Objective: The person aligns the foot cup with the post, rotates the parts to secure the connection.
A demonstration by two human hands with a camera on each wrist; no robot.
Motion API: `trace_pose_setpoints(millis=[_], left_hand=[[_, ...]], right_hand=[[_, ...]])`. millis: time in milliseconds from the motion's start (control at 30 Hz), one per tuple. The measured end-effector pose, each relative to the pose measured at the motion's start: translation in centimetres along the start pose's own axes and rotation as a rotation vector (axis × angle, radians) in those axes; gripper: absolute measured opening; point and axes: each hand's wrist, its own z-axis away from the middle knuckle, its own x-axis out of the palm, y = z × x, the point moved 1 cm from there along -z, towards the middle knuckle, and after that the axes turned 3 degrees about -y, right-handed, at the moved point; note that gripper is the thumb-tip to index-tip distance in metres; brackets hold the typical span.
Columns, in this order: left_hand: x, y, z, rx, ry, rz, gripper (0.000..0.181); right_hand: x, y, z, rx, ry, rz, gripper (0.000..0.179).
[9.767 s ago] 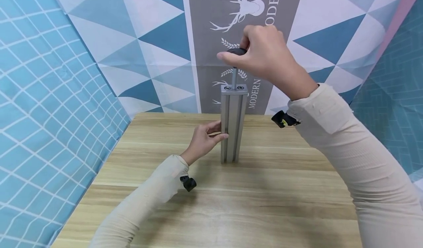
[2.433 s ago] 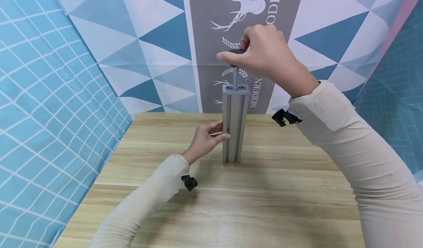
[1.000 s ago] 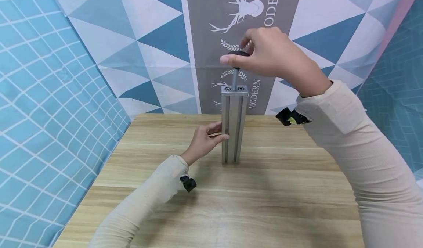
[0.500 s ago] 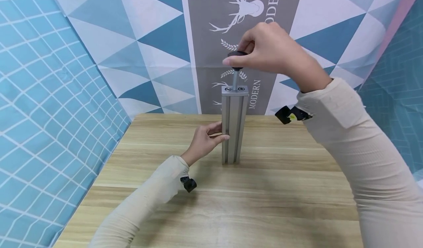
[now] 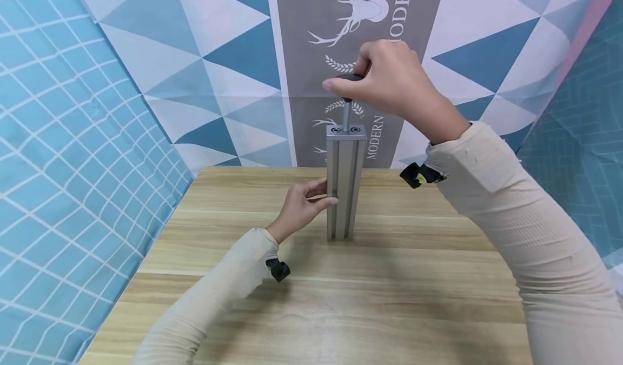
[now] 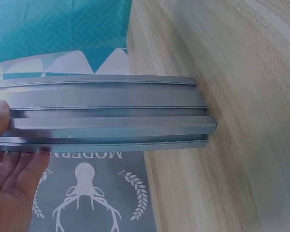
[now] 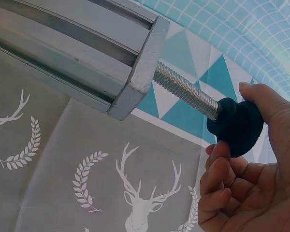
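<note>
A silver aluminium extrusion (image 5: 343, 192) stands upright on the table, a flat end plate (image 7: 141, 70) with two socket bolts on its top. Out of the plate's middle rises the threaded rod (image 7: 186, 93) of a leveling foot, capped by a round black base (image 7: 244, 128). My right hand (image 5: 395, 84) pinches that base from the side, thumb on one face and curled fingers beneath in the right wrist view. Lower down, my left hand (image 5: 298, 205) grips the extrusion, thumb on the near face and fingers on the far side. A length of bare thread shows between plate and base.
The wooden table (image 5: 311, 311) carries the extrusion near its back edge. Behind it hangs a patterned cloth (image 5: 233, 40) with deer heads and triangles. A blue gridded cloth (image 5: 73, 165) closes off the left side, and a teal one (image 5: 579, 154) the right.
Over the last second my right hand has turned about the black base, its wrist swinging slightly left. Extrusion and left hand keep their places. Exposed thread looks about the same length throughout.
</note>
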Motion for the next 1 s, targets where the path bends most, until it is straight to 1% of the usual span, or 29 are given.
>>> trace_pose_setpoints(millis=[100,167,267,333,400,467,533,600,667,733,800,900,933,1000], left_hand=[[0.0,-0.3,0.0,0.016,0.002,0.002,0.042],[0.1,-1.2,-0.2,0.011,0.002,0.008,0.043],[0.2,-2.7,-0.4,-0.023,-0.010,0.009,0.045],[0.1,-3.6,-0.5,-0.059,-0.034,0.019,0.047],[-0.1,-3.8,-0.6,-0.086,-0.069,0.024,0.048],[-0.3,-3.9,-0.8,-0.102,-0.110,0.030,0.049],[-0.5,-3.8,-1.0,-0.108,-0.152,0.037,0.049],[-0.7,-3.7,-1.2,-0.117,-0.189,0.044,0.047],[-0.9,-3.7,-1.3,-0.127,-0.207,0.050,0.046],[-0.8,-3.7,-1.3,-0.144,-0.210,0.076,0.047],[-0.5,-3.6,-1.1,-0.163,-0.202,0.111,0.052],[0.4,-3.2,-0.9,-0.172,-0.189,0.154,0.060],[0.7,-3.0,-0.9,-0.171,-0.187,0.157,0.062],[1.5,-2.5,-1.1,-0.149,-0.181,0.128,0.069]], right_hand=[[0.1,0.0,0.1,0.006,0.013,-0.004,0.059],[0.1,0.0,0.1,0.008,0.021,-0.002,0.060],[0.1,-0.2,0.2,0.012,0.025,0.024,0.063],[0.1,-0.3,0.4,0.008,0.021,0.033,0.064],[-0.1,-0.4,0.6,-0.028,0.008,0.026,0.062],[-0.3,-0.4,0.8,-0.095,-0.022,0.004,0.055],[-0.7,-0.2,1.0,-0.178,-0.075,-0.012,0.047],[-1.3,0.2,1.2,-0.259,-0.153,-0.030,0.042],[-2.0,0.8,1.4,-0.306,-0.231,-0.039,0.040],[-2.6,1.4,1.5,-0.312,-0.287,-0.046,0.041],[-2.9,1.8,1.6,-0.298,-0.307,-0.054,0.042],[-3.1,2.3,1.8,-0.267,-0.274,-0.072,0.041],[-3.2,2.4,1.9,-0.262,-0.257,-0.074,0.041],[-3.3,2.7,2.2,-0.246,-0.227,-0.073,0.041]])
